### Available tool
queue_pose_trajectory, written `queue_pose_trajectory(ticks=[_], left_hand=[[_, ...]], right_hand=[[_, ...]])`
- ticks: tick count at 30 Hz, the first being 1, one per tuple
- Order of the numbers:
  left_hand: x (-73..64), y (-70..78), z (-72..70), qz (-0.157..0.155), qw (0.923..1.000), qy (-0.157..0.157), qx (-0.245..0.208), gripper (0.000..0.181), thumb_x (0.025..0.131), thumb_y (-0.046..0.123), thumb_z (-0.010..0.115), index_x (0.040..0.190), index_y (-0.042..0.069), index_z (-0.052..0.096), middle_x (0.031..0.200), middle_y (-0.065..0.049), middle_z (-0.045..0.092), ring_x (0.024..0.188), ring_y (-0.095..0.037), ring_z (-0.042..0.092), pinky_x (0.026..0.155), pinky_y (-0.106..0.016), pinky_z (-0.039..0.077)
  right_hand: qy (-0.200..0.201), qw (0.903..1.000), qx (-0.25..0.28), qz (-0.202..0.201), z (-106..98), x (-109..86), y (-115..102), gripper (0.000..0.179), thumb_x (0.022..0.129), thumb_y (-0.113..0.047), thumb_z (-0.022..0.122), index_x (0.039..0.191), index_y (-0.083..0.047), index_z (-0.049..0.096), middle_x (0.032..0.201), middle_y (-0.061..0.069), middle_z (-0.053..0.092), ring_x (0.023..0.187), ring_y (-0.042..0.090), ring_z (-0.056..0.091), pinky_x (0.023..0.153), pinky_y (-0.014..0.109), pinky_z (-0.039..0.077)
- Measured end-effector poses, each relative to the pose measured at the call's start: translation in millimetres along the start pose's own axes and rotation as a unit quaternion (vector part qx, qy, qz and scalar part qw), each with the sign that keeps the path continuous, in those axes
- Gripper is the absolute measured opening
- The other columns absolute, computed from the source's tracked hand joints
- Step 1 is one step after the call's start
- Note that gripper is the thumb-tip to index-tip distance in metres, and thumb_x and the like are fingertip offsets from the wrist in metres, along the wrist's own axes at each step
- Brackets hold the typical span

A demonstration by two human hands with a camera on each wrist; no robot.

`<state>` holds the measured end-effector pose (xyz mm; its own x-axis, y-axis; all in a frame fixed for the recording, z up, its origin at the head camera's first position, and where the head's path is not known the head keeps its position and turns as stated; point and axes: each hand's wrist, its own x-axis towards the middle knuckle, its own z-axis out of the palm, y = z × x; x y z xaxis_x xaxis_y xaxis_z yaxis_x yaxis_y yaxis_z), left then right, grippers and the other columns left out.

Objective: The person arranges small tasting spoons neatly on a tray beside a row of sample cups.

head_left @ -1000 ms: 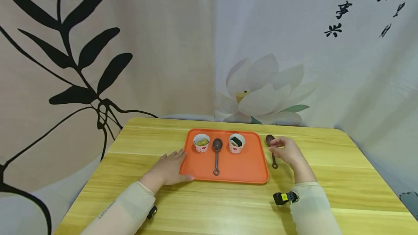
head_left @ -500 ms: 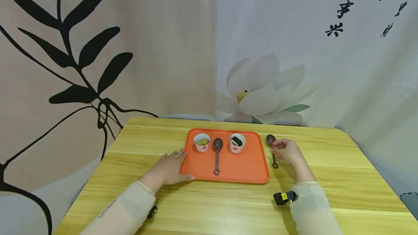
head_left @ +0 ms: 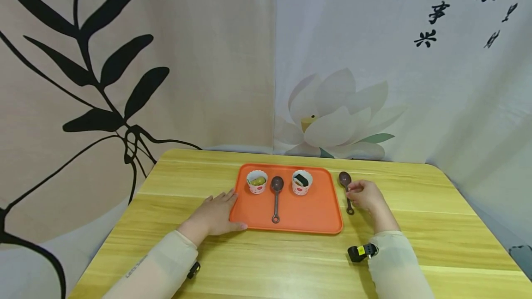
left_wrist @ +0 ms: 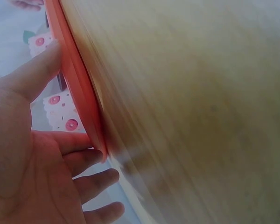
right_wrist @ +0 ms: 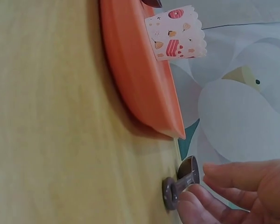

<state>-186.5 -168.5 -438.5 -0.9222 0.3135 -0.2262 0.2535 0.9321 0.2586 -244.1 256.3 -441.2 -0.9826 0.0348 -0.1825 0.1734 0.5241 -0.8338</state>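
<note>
Gleaming brown, 1 spoon [head_left: 345, 179] adjoins the right hand [head_left: 370, 197], grip unclear; left hand [head_left: 213, 216] spread.

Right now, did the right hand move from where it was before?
Yes, slightly. Against the orange tray, the right hand has shifted to the right and toward the person, away from the bowl of the spoon beside the tray.

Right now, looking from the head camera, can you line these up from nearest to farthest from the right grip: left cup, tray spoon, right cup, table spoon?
1. Table spoon: just right of the tray.
2. Right cup: on the tray, toward the back.
3. Tray spoon: left of that cup.
4. Left cup: back left.
</note>
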Motion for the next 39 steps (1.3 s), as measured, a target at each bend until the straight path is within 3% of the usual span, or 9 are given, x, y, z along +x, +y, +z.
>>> queue_pose_trajectory(ticks=[21,39], left_hand=[[-0.6,-0.8,0.9,0.002,1.0,0.001,0.002,0.101,0.085,0.065,0.068,0.154,0.0,0.034,0.162,-0.017,0.029,0.146,-0.041,0.029,0.117,-0.059,0.022],[-0.8,2.5,-2.3,0.005,0.9999,-0.002,0.011,0.1,0.085,0.065,0.067,0.154,-0.001,0.034,0.161,-0.018,0.03,0.145,-0.042,0.03,0.117,-0.059,0.022]], right_hand=[[0.012,0.9996,0.003,0.027,5.5,3.8,2.7,0.036,0.091,0.002,0.067,0.121,0.017,0.054,0.106,0.028,0.067,0.075,0.013,0.064,0.067,0.03,0.058],[0.021,0.9982,-0.029,0.049,7.9,8.2,2.4,0.038,0.087,0.002,0.069,0.121,0.014,0.055,0.1,0.024,0.068,0.073,0.018,0.065,0.063,0.03,0.055]])
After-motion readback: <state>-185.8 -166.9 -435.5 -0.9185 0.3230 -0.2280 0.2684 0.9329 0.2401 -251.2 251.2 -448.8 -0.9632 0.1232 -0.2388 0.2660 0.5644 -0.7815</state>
